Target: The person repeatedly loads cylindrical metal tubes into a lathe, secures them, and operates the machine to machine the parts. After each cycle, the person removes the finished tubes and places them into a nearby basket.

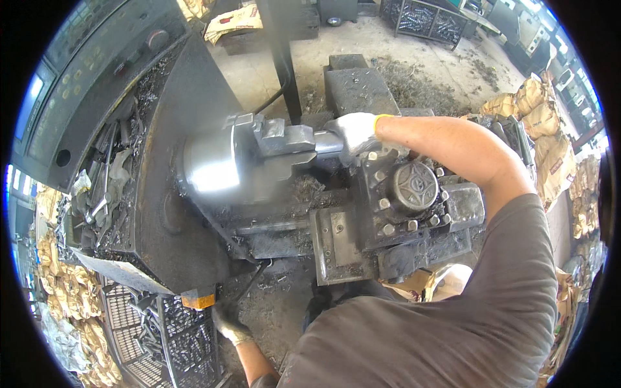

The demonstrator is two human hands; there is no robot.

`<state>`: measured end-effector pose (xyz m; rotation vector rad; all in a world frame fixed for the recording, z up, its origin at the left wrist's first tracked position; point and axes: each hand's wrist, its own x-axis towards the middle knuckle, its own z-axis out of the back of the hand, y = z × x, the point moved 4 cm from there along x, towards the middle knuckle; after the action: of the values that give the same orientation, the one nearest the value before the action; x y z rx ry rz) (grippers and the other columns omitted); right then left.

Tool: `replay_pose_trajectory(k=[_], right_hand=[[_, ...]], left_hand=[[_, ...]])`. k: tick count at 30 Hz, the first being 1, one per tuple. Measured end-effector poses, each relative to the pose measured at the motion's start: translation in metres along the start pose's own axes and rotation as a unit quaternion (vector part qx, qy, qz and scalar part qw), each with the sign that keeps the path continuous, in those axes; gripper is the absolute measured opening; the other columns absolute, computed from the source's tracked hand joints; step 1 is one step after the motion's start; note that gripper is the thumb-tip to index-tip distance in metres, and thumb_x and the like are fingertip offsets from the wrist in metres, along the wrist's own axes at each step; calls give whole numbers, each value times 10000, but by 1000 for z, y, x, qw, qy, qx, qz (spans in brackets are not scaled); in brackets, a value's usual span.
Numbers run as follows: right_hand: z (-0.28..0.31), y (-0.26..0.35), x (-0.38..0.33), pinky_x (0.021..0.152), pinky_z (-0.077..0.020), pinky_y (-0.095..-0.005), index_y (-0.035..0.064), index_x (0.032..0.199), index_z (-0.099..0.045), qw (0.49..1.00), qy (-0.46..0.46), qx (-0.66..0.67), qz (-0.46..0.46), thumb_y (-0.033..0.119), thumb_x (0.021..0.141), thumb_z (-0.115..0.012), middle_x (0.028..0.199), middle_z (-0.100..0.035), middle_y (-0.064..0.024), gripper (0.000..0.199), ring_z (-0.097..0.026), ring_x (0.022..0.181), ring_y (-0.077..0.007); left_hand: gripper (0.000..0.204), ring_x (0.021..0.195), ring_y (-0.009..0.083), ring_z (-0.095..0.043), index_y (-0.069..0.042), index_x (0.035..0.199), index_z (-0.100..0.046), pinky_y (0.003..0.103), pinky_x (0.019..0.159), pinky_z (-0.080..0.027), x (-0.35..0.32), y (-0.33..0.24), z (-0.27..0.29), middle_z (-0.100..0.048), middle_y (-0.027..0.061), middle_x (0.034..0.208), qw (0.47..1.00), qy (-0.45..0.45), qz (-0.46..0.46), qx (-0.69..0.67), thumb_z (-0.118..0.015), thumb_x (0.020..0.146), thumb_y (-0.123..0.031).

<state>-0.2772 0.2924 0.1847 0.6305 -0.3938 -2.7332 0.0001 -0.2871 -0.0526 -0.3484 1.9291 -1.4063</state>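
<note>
Dark shirt (446,330), gloved right hand (357,133) on metal bar (328,143)

And here's the concrete flr (369,45), top ctr of frame, dark metal shavings (404,81) scattered across it, a dark metal crate (430,24) standing upper R w/ shiny parts inside. Over to mid-L: a grimy machine ledge (126,223) carries a wrench (102,204), a crumpled rag (119,167), loose chips. Ctr of frame now, machine bed (281,244), more swarf (307,187) on it, tool post (414,187) mounted above, R of ctr.
</note>
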Motion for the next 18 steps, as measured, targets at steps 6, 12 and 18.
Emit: replay_pose_trajectory(k=[6, 12, 18], right_hand=[[-6, 29, 21, 810, -623, -454, 98, 1155, -781, 999, -22, -35, 2, 386, 672, -905, 1034, -813, -178, 576, -794, 925, -338], [3, 14, -2, 764, -624, -418, 92, 1085, -829, 989, 27, -107, -102, 356, 675, -911, 894, -819, -129, 494, -789, 833, -286], [12, 26, 0, 858, -613, -441, 52, 1324, -662, 996, -75, 46, -12, 367, 761, -849, 1113, -783, -216, 671, -768, 993, -340]], left_hand=[[690, 969, 263, -670, -23, 1376, -624, 413, 803, -572, 41, -11, 45, -650, 114, 1117, 987, -158, 13, -16, -550, 1060, -633], [422, 676, 170, -521, -188, 913, -646, 368, 708, -513, 14, -56, 0, -522, -34, 708, 986, 100, 62, -120, -524, 1071, -559], [259, 688, 80, -449, -137, 947, -651, 286, 667, -428, 19, -58, 7, -530, -41, 775, 987, -70, -116, 84, -550, 1079, -336]])
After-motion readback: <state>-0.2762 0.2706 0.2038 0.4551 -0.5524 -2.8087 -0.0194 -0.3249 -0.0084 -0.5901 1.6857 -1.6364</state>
